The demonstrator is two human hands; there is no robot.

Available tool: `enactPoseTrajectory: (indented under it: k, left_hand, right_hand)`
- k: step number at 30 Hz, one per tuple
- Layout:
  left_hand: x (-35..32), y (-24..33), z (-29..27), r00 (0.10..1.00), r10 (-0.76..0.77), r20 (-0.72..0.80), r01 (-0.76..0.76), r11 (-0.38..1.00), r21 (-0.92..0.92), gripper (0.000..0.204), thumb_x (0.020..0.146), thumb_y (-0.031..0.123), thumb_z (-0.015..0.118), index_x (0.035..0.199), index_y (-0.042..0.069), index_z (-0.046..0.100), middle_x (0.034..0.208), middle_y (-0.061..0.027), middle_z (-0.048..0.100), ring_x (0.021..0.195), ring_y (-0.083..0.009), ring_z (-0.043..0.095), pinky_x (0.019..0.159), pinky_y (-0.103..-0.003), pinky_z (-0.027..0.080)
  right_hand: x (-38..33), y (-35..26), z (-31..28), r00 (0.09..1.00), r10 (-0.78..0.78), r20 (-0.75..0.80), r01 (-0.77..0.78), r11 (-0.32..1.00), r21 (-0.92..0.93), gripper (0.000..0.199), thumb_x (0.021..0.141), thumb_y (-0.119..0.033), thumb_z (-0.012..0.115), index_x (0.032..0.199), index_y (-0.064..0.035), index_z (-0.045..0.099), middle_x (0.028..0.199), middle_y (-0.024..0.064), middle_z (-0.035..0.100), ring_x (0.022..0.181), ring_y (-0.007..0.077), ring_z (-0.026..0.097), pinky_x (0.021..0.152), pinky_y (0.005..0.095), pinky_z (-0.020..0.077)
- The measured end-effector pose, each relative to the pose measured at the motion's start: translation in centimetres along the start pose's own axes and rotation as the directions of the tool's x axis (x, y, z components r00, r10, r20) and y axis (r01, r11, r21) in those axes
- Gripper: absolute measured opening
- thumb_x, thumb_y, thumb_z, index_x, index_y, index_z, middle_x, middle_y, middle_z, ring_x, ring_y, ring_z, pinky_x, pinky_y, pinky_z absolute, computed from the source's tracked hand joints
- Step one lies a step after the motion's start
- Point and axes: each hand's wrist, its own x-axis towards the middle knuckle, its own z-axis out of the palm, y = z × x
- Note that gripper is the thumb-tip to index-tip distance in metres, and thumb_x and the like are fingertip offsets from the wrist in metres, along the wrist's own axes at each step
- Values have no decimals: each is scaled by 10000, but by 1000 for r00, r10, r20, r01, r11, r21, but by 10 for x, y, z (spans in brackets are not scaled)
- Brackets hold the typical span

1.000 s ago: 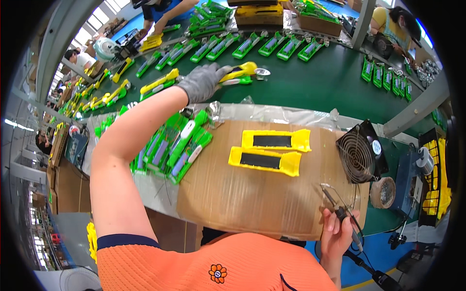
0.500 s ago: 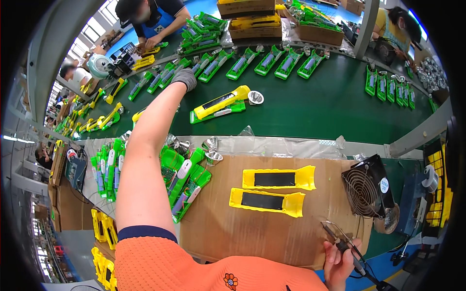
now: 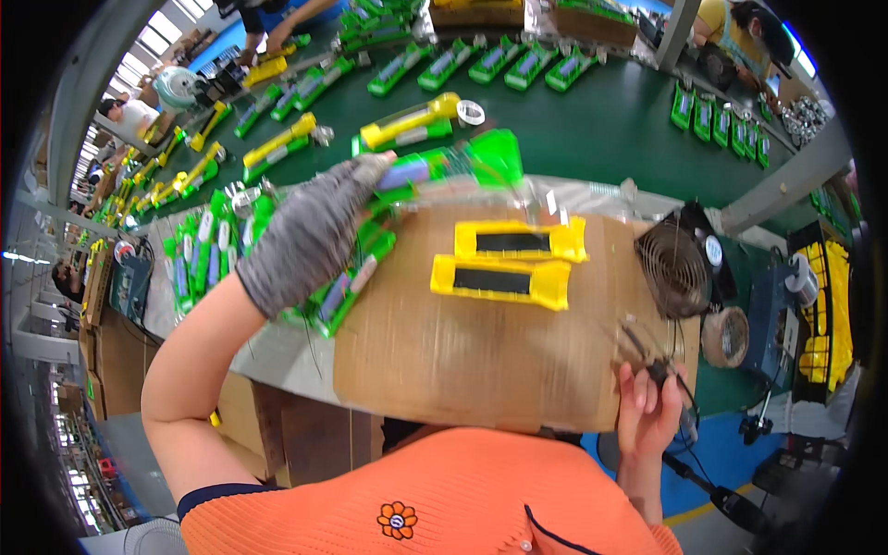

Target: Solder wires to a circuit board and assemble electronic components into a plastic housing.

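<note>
My left hand point(image 3: 314, 231), in a grey glove, grips a green plastic housing point(image 3: 495, 159) by its end. A blue-violet cylinder, apparently a battery, shows inside the housing, which is blurred by motion. Bare-skinned, my right hand point(image 3: 649, 407) holds a soldering iron point(image 3: 659, 372) low at the right of the cardboard sheet. Two yellow shells, an upper yellow shell point(image 3: 476, 240) and a lower yellow shell point(image 3: 444, 276), lie on the cardboard between the hands. Each has a dark panel. Under my left wrist, part of a pile of green housings point(image 3: 356, 282) is hidden.
Green housings and yellow-topped units line the green conveyor point(image 3: 592, 129) beyond the cardboard sheet point(image 3: 435, 361). On the right stand a black fan point(image 3: 673, 264), a tape roll point(image 3: 725, 337), a solder spool point(image 3: 802, 280) and a black basket point(image 3: 823, 324) of yellow parts. Other people work across the conveyor.
My left hand has come back from the conveyor's far side, bringing a green housing nearer. The view has tilted or shifted downward. My right hand still holds the soldering iron.
</note>
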Motion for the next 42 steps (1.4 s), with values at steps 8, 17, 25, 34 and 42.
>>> enactPoseTrajectory:
  k: [8,17,25,34,42]
  left_hand:
    - [-84,73,67,971,133,198,-183,948,259,606,787,98,698,1366,120,521,1343,-140,546,1232,-319,546,1091,-458,397]
    - [-73,97,99,990,64,-128,-120,857,-501,190,828,110,746,1013,138,715,978,-47,701,866,-262,648,789,-368,514]
    - [-62,98,101,990,-90,-109,15,833,-553,163,804,116,766,961,108,721,857,-75,705,761,-255,675,696,-339,543]
    - [-54,110,86,995,-88,43,97,911,-402,188,758,48,754,937,93,716,945,-103,641,847,-280,671,729,-357,547]
    - [-42,114,80,990,-77,118,111,944,-310,144,755,53,743,896,66,713,922,-123,633,800,-307,666,699,-369,546]
  right_hand:
    - [-1,-5,9,985,-9,173,26,995,-99,78,1011,-161,482,947,-119,465,586,-24,365,634,128,477,1055,443,433]
    - [-16,9,30,950,131,282,-33,945,-325,131,927,-61,548,1006,-48,444,662,75,526,560,179,563,545,286,474]
    - [6,13,45,936,254,244,-141,905,-401,147,912,-60,589,958,-35,452,691,89,568,569,183,584,590,315,499]
    - [22,11,57,909,345,233,-193,846,-497,154,904,-52,605,936,-32,456,648,62,546,583,173,600,578,300,495]
    - [23,10,63,891,402,213,-235,808,-540,149,896,-25,615,923,-27,469,686,66,585,617,150,622,565,280,495]
